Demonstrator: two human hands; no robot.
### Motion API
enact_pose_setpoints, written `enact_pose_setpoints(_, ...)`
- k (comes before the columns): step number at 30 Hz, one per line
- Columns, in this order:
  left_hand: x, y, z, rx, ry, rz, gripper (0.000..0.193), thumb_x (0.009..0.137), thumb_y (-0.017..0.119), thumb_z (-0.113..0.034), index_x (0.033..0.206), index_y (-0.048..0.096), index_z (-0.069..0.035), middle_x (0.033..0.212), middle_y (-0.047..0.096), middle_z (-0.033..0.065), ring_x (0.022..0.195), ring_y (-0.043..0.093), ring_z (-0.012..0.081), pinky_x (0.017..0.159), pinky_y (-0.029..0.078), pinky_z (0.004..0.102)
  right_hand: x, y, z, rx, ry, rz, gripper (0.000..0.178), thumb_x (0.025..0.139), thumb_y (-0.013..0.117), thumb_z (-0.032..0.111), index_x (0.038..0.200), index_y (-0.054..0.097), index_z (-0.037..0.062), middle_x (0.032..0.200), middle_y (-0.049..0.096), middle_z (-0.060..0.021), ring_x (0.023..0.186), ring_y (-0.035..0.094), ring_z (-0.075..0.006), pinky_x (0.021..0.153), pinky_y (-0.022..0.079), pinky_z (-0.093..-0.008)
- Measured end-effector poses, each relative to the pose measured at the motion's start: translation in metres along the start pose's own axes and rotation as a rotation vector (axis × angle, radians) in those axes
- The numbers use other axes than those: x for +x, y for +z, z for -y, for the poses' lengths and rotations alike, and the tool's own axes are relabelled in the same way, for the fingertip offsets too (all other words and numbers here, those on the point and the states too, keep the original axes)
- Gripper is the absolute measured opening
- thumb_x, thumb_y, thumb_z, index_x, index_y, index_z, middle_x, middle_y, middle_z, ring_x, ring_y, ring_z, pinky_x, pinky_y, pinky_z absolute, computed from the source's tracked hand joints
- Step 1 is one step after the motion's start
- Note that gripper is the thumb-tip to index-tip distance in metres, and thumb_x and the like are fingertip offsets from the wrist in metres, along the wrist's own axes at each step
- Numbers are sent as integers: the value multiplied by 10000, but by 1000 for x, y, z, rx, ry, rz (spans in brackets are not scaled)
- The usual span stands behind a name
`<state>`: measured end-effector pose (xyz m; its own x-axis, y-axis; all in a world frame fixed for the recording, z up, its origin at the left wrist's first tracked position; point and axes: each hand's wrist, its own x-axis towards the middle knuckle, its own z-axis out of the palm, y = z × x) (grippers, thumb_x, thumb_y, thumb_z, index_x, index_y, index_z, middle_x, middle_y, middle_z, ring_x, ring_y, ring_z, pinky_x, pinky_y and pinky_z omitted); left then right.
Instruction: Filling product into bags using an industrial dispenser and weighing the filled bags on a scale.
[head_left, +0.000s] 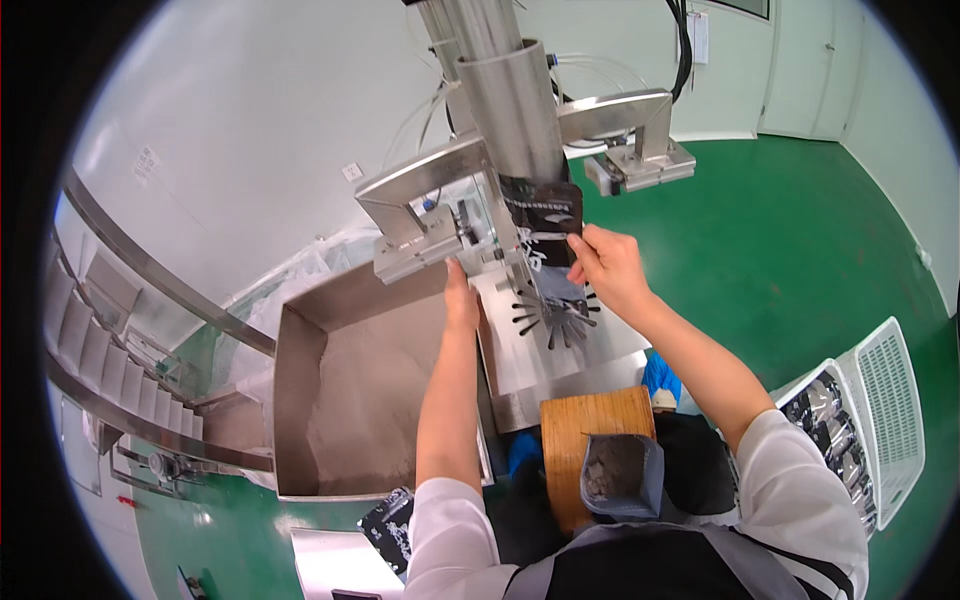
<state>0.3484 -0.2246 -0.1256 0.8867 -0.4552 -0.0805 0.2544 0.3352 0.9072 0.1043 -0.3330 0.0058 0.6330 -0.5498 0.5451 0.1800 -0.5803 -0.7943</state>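
A black pouch (550, 238) with white markings hangs at the lower end of the steel filling tube (510, 110). At its right edge my right hand (610, 262) is closed, thumb and fingers pinching the pouch. My left hand (461, 297) is seen edge-on, just below the left metal clamp block (415, 245). One of its digits points up, apart from the rest, and nothing shows in it; part of the hand is hidden. Below the pouch spreads a black star-shaped holder (552, 328) with several thin prongs, above a pale metal plate.
A steel bin (300, 400) of grey-brown powder stands left of my left forearm. The right clamp (640, 170) juts out beyond the tube. Near my lap are a wooden board (565, 440) and a blue-grey scoop (650, 485). A white basket (885, 420) of black pouches sits at right.
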Motion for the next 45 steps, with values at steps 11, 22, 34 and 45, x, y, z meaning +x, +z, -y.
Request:
enact_pose_setpoints(11,-312,29,-105,687,308,277,177,878,588,-147,959,614,9,577,499,-25,528,470,65,503,393,229,-61,-56,48,208,-48,593,139,876,597,152,926,637,28,790,654,-84,708,648,-177,628,507,-315)
enact_pose_setpoints(22,-449,58,-77,1494,665,561,378,771,698,-366,723,499,-48,594,529,89,523,581,259,432,439,354,-108,-14,69,-138,-279,1268,170,749,678,136,884,697,34,776,687,-93,679,626,-239,682,492,-326)
enact_pose_setpoints(34,-439,-14,-21,548,398,135,289,799,659,13,1070,566,40,1096,587,147,901,607,169,771,482,268,-200,-69,20,621,384,622,278,833,611,46,1109,641,47,1028,671,-54,891,593,-123,748,449,-263)
enact_pose_setpoints(45,-422,-19,19,288,315,-98,174,895,605,-85,783,626,45,718,556,-5,628,421,66,581,356,227,-217,-51,-3,541,321,508,130,849,627,82,895,674,-30,868,622,-19,845,541,-120,819,408,-267)
